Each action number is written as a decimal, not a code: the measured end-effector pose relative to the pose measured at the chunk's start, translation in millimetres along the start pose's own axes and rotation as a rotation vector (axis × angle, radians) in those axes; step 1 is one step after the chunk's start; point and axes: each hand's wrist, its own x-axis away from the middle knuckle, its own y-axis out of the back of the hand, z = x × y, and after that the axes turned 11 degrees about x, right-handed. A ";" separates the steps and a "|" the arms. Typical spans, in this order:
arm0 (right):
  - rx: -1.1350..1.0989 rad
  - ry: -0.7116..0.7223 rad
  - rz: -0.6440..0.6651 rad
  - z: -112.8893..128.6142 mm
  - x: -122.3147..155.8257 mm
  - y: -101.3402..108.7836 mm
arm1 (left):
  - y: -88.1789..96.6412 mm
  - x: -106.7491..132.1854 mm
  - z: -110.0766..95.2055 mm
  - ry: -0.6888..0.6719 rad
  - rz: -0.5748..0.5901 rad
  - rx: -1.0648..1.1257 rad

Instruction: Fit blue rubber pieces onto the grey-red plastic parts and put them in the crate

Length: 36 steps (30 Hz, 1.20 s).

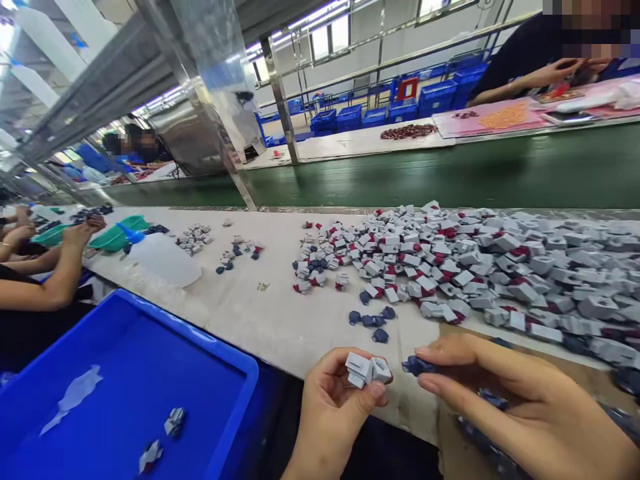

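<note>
Station observed from beside the worker. The left hand (330, 413) is closed in a fingertip pinch on a small grey plastic housing (367, 370), held just off the near edge of the desk (260, 313), open face turned toward 3 o'clock. The right hand (505, 400) grips a small dark blue insert (417, 365) between thumb and forefinger; its tip lies just beside the housing and is not yet touching it.

Step in hand, by my judgement: mating insert to housing. That move calls for lining the insert up squarely with the opening while the left hand keeps a firm hold.

Stock: a large heap of grey housings (500, 260) lies from 12 to 2 o'clock of the hands. A few loose blue inserts (373, 321) lie at 12 o'clock, near. A blue bin (200, 327) at 9 o'clock holds two small parts (175, 421). A white squeeze bottle (163, 257) lies on its side at 10 o'clock. Beyond it, a co-worker's arm (60, 267) rests at the desk. A green conveyor belt (450, 173) runs behind the desk.
</note>
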 end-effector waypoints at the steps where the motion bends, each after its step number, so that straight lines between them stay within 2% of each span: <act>1: -0.007 0.021 0.006 5.0 -3.9 0.3 | -0.6 1.4 0.1 0.001 0.023 -0.015; 4: -0.017 0.056 0.036 12.2 -7.9 1.6 | -1.3 3.4 0.5 0.042 0.059 -0.037; 11: -0.006 0.071 0.122 8.0 -1.9 4.5 | 4.6 -1.5 4.2 0.095 0.171 -0.161; 15: 0.022 0.081 0.237 8.2 -3.5 7.8 | 3.9 -2.2 -0.9 0.097 0.214 -0.320; 19: -0.060 0.018 0.404 8.1 -6.5 12.1 | 3.7 -1.2 -3.3 0.057 0.276 -0.444; 26: -0.213 -0.090 0.559 -0.2 -7.6 14.0 | 8.8 1.8 10.6 0.064 0.297 -0.424; 30: -0.365 -0.229 0.664 -5.8 -8.7 9.6 | 5.4 -2.1 12.9 0.236 0.266 -0.272; 32: -0.426 -0.276 0.646 -6.5 -11.2 8.2 | 2.9 -5.9 9.6 0.338 0.287 -0.147; 36: -0.413 -0.299 0.359 -10.4 -13.6 15.8 | 1.0 -14.6 1.6 0.399 0.314 -0.006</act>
